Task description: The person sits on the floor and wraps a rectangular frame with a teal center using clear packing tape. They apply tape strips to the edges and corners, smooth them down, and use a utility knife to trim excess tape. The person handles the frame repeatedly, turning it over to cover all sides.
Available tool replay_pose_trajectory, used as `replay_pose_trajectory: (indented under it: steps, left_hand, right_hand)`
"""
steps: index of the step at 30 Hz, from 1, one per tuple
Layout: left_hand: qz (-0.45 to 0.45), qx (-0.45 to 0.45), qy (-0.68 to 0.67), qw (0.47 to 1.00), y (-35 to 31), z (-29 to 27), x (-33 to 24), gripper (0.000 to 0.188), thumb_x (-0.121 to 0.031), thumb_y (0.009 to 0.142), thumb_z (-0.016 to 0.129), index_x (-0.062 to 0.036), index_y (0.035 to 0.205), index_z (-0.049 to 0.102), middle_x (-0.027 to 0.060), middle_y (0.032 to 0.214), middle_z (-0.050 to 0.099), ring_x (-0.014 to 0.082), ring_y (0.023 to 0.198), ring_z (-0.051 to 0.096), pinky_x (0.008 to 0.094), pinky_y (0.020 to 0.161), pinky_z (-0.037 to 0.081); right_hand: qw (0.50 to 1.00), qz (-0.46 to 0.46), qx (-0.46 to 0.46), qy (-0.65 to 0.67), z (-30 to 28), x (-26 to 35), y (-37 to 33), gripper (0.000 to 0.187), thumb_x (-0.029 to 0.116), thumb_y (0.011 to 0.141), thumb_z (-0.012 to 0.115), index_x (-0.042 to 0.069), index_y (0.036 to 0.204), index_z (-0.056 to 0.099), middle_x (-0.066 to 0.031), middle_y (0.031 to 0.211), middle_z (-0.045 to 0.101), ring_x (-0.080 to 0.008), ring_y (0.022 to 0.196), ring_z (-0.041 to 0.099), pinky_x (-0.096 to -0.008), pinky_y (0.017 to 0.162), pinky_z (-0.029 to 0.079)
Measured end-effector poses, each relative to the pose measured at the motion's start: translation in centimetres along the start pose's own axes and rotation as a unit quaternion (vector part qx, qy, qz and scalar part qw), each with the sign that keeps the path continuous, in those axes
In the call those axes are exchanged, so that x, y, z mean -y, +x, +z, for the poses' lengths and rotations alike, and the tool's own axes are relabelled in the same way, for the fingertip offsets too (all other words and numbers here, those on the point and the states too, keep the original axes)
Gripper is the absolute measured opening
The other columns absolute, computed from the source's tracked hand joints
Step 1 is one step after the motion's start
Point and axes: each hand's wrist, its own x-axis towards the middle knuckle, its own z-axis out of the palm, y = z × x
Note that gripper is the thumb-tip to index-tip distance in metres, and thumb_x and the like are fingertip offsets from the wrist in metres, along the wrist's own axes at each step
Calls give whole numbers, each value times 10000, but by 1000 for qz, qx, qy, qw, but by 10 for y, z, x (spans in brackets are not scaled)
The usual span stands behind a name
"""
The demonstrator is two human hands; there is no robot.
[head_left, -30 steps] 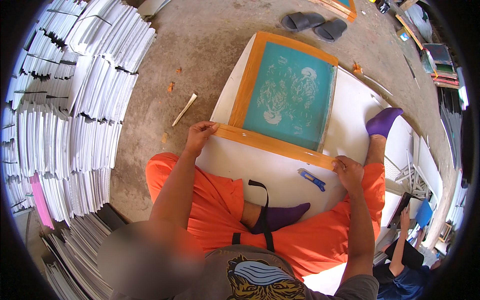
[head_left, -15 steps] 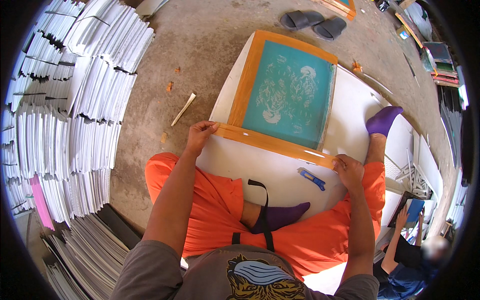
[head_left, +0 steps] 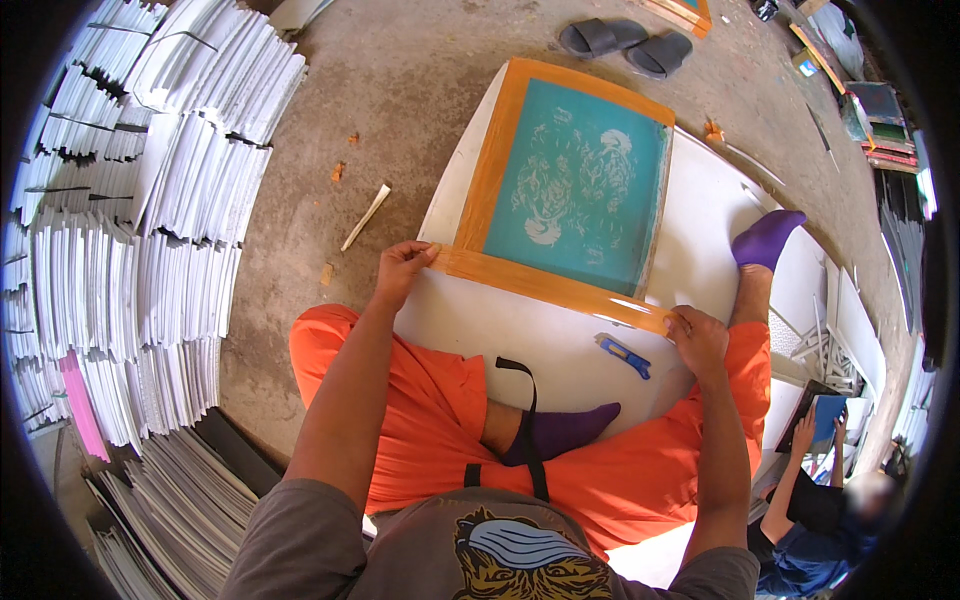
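A screen-printing frame (head_left: 578,190) with teal mesh and a pale printed pattern lies on a white board (head_left: 470,318) in front of me. Its borders are covered in brown tape. Along the near border stretches a strip of glossy brown tape (head_left: 555,286), pulled straight between my hands. My left hand (head_left: 402,270) pinches the strip's left end just past the frame's near left corner. At the other end, my right hand (head_left: 700,338) pinches it beyond the near right corner. A blue utility knife (head_left: 623,357) rests on the board, close to my right hand.
Tall stacks of white sheets (head_left: 190,180) line the left side. Black slippers (head_left: 625,45) lie on the floor beyond the frame. My purple-socked foot (head_left: 768,238) is at the board's right. Another person (head_left: 820,510) sits at lower right, hands on a blue panel.
The tape strip has come down flatter against the near border, and its shine at the left has faded. Both hands keep their pinch and have barely moved.
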Motion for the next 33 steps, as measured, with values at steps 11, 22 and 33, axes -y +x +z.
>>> replay_pose_trajectory:
  steps: [11,22,33]
  left_hand:
    - [38,-52,112,992,-3,15,10,226,-181,921,779,36,976,748,4,829,697,68,733,588,233,684,474]
    - [67,-31,124,990,-2,16,10,256,-207,950,756,47,974,730,-18,820,661,60,709,526,235,650,437]
    - [64,-34,133,988,-7,21,-1,241,-193,958,742,47,976,727,0,825,673,67,736,561,242,672,460]
  right_hand:
    - [998,19,47,-44,4,-5,6,274,376,911,651,143,1006,759,-44,796,747,-259,773,725,-388,726,560]
    - [996,45,69,-34,8,-10,3,278,417,915,651,182,1001,772,-1,746,748,-212,750,731,-370,716,564]
    - [992,52,55,-98,23,-14,4,452,574,954,569,166,922,761,11,693,716,-236,731,709,-416,690,540]
